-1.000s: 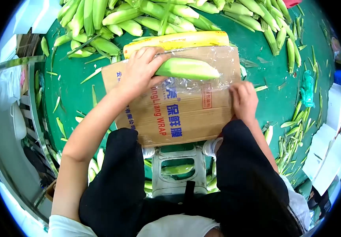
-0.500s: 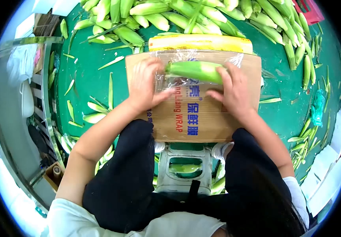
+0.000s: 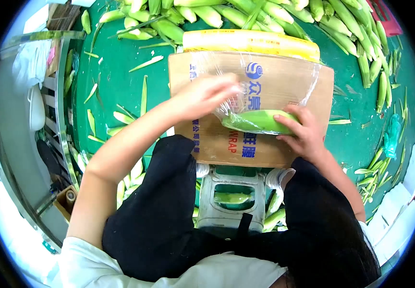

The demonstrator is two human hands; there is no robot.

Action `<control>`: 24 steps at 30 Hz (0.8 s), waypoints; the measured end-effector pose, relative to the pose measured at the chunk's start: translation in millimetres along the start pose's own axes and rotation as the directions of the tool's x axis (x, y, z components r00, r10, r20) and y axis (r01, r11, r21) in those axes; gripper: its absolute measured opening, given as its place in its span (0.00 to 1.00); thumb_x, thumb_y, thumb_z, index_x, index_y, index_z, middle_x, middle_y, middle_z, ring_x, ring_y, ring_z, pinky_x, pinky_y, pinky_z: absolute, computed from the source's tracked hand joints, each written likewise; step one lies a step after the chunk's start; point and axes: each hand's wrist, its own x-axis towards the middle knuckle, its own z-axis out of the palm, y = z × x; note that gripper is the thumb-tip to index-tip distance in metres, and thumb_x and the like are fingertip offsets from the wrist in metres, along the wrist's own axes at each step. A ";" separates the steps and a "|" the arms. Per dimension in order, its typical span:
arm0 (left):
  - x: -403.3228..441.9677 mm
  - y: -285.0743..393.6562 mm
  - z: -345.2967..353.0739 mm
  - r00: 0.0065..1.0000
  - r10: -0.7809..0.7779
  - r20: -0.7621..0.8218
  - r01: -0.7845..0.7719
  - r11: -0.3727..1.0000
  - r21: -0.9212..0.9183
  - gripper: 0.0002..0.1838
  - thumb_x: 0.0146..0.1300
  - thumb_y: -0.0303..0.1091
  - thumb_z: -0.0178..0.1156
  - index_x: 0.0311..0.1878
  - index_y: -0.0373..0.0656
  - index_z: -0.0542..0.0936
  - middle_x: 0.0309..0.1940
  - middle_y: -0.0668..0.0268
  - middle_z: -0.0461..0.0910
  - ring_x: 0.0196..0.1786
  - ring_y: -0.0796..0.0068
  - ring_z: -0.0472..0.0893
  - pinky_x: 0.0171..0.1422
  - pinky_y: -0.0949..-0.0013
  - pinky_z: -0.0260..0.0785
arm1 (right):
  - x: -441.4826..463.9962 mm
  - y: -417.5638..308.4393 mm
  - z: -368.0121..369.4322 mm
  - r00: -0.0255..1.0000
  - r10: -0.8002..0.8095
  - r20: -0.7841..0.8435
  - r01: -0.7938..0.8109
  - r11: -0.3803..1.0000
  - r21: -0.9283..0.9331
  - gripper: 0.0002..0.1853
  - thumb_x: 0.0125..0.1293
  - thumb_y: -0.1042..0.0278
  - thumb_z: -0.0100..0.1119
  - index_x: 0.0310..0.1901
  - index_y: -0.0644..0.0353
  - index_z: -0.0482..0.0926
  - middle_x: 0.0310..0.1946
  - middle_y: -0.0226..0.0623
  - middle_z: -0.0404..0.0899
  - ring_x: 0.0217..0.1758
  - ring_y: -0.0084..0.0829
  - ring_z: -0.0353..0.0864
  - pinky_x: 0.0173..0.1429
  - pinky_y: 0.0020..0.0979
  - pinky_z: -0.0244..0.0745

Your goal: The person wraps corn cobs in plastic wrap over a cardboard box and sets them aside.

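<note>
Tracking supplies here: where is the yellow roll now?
In the head view, the yellow roll lies near the top, just right of centre, between the cardboard and the heaped corn.

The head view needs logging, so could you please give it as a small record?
Work item: pale-green elongated corn ear in husk
Right grip: on the ear's right end
Left grip: blurred, at the clear plastic film; hold unclear
Film: reaches the ear's left end
Beneath ear: brown rectangular cardboard box with blue and red print
Beyond box: yellow cylindrical roll
Beyond roll: heap of green corn ears on the green floor
</note>
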 end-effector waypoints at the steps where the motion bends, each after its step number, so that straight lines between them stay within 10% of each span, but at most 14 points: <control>1: 14.2 -12.8 15.7 0.994 0.090 0.061 -0.096 0.990 0.105 0.11 0.76 0.42 0.60 0.44 0.43 0.78 0.32 0.58 0.83 0.39 0.52 0.85 0.43 0.55 0.76 | 2.1 -8.2 -0.3 0.998 0.035 0.047 -0.035 0.999 -0.014 0.34 0.51 0.66 0.80 0.63 0.46 0.83 0.59 0.44 0.79 0.59 0.49 0.80 0.63 0.46 0.76; 7: 93.5 -18.8 48.3 0.948 0.260 0.186 -0.315 0.662 0.680 0.18 0.59 0.43 0.75 0.45 0.46 0.79 0.33 0.60 0.84 0.37 0.57 0.85 0.42 0.59 0.78 | 48.6 2.6 0.2 0.997 0.053 -0.049 -0.065 0.954 -0.291 0.19 0.66 0.56 0.68 0.57 0.49 0.84 0.55 0.40 0.80 0.61 0.46 0.76 0.66 0.44 0.69; 9: 132.6 -5.5 19.6 0.913 -0.121 0.389 -0.148 0.791 0.594 0.20 0.57 0.40 0.76 0.49 0.46 0.80 0.34 0.63 0.86 0.35 0.63 0.85 0.41 0.63 0.78 | 77.9 24.2 0.8 0.988 -0.011 -0.154 -0.046 0.929 -0.366 0.17 0.68 0.57 0.66 0.55 0.53 0.83 0.53 0.40 0.80 0.60 0.45 0.77 0.64 0.44 0.70; 11: 167.3 0.0 -36.3 0.735 -0.398 0.548 0.476 0.879 0.000 0.22 0.66 0.39 0.69 0.62 0.47 0.80 0.37 0.71 0.86 0.37 0.73 0.82 0.42 0.69 0.77 | 108.3 36.3 -7.7 0.974 0.098 -0.204 -0.188 0.852 -0.489 0.18 0.68 0.58 0.64 0.54 0.57 0.80 0.48 0.42 0.82 0.55 0.45 0.81 0.58 0.44 0.75; 14: 192.7 -21.7 -60.9 0.932 -0.259 -0.254 0.244 0.966 -0.087 0.12 0.71 0.35 0.62 0.52 0.40 0.82 0.35 0.66 0.84 0.35 0.78 0.82 0.37 0.70 0.77 | 129.4 5.9 -35.8 0.897 0.424 -0.126 -0.438 0.814 -0.382 0.25 0.68 0.51 0.67 0.60 0.58 0.79 0.48 0.45 0.86 0.51 0.48 0.86 0.63 0.44 0.76; 16: 192.1 -5.3 -62.3 0.897 -0.275 -0.346 0.201 0.951 -0.234 0.10 0.73 0.35 0.60 0.50 0.42 0.82 0.33 0.66 0.84 0.34 0.79 0.80 0.36 0.70 0.75 | 120.4 -0.1 1.5 0.980 0.190 -0.055 -0.193 0.857 -0.478 0.33 0.64 0.42 0.70 0.63 0.56 0.78 0.52 0.43 0.85 0.57 0.44 0.84 0.65 0.45 0.75; 20: 189.0 2.9 -15.2 0.996 -0.013 -0.088 -0.011 0.966 -0.260 0.17 0.76 0.40 0.61 0.63 0.47 0.81 0.45 0.68 0.86 0.47 0.74 0.83 0.54 0.65 0.79 | 131.1 8.0 9.9 0.983 0.177 -0.046 -0.177 0.855 -0.488 0.41 0.48 0.44 0.81 0.62 0.57 0.79 0.53 0.45 0.83 0.56 0.42 0.83 0.63 0.48 0.77; 23: 170.8 -18.6 49.2 0.964 0.253 0.078 -0.235 0.954 -0.189 0.26 0.80 0.55 0.50 0.69 0.50 0.80 0.65 0.61 0.81 0.72 0.64 0.73 0.79 0.53 0.62 | 122.3 -4.9 -1.4 0.901 0.349 0.256 -0.256 0.907 -0.334 0.34 0.49 0.53 0.82 0.56 0.59 0.82 0.49 0.49 0.85 0.49 0.47 0.86 0.55 0.47 0.82; 24: 156.9 -16.8 64.0 0.954 0.272 0.130 -0.253 0.957 -0.143 0.29 0.82 0.58 0.45 0.72 0.51 0.79 0.72 0.60 0.77 0.79 0.61 0.67 0.85 0.48 0.54 | 100.6 -2.0 8.4 0.979 0.175 0.102 -0.149 0.963 -0.224 0.28 0.48 0.57 0.80 0.51 0.60 0.85 0.43 0.52 0.86 0.45 0.51 0.88 0.51 0.47 0.84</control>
